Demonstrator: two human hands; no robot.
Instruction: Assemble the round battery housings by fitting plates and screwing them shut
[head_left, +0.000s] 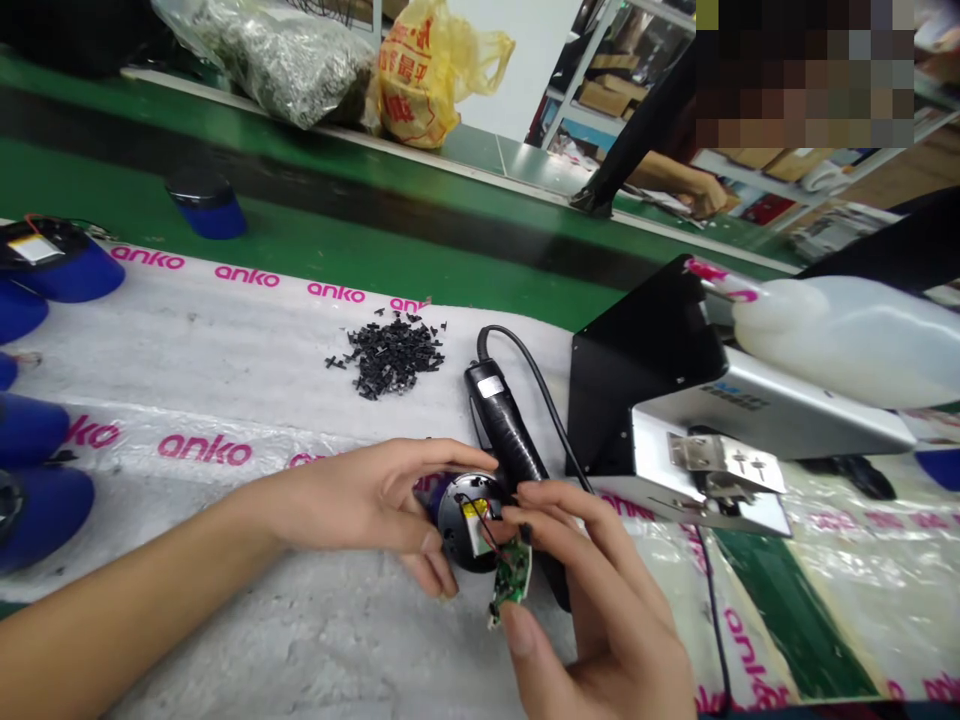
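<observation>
My left hand [360,500] is closed around a round device housing [456,535] with a dark open end facing up. Inside it sits a small battery [475,532] with a yellow end, and thin red and black wires run from there. A green circuit board [514,575] is pinched between the thumb and fingers of my right hand [600,590], tilted at the housing's near right edge. Behind both hands lies a black electric screwdriver [510,425] with a cable; my right hand partly covers its lower end.
Small black plastic pieces [394,355] lie heaped on the printed white sheet [247,350]. Blue housings [45,515] line the left, with another blue housing [214,210] farther back. A black and silver machine [675,390] and a whitish plastic container [855,325] stand right. Another person's hand [686,185] is beyond.
</observation>
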